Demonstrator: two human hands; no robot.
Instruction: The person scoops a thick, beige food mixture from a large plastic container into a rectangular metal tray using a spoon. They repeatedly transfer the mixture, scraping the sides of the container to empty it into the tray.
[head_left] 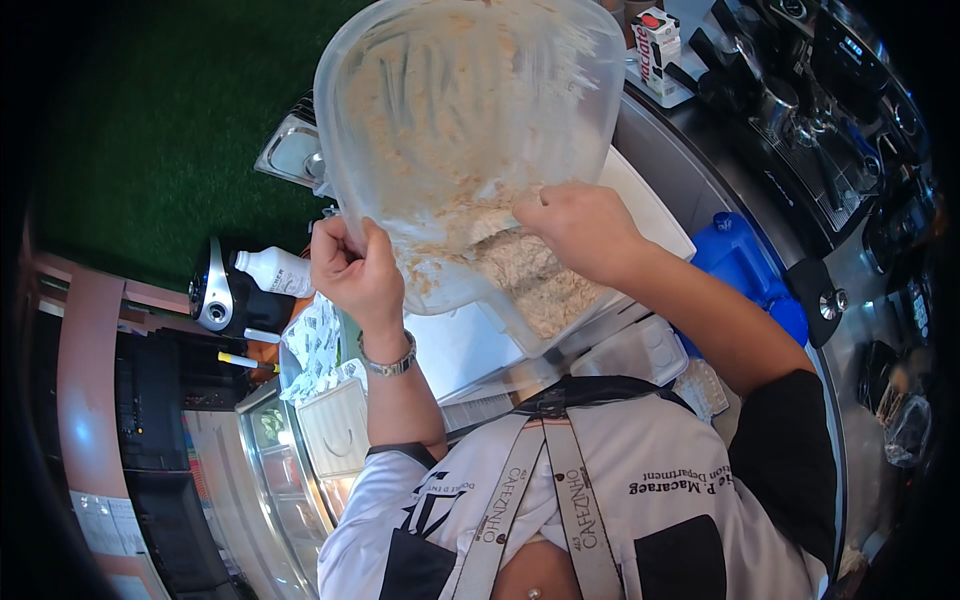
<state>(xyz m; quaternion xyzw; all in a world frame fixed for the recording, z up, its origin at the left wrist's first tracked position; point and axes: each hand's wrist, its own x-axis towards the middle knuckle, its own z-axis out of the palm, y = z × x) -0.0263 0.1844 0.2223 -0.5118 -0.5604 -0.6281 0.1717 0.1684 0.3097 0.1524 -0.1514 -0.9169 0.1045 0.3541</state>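
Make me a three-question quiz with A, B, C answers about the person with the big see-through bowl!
1. Where is the right hand?
A. Reaching into the bowl, on the crumbly mix
B. On the white bottle
C. On the blue container

2. What colour is the container beside the right forearm?
A. Red
B. Blue
C. Yellow

3. How is the bowl held?
A. Flat on the counter
B. Upside down
C. Tilted up, gripped at the rim by the left hand

Answers: 1 A, the fingers lie on the mix inside the bowl. 2 B, it shows bright blue. 3 C, the bowl is lifted with its opening facing the camera and the left hand clasping its edge.
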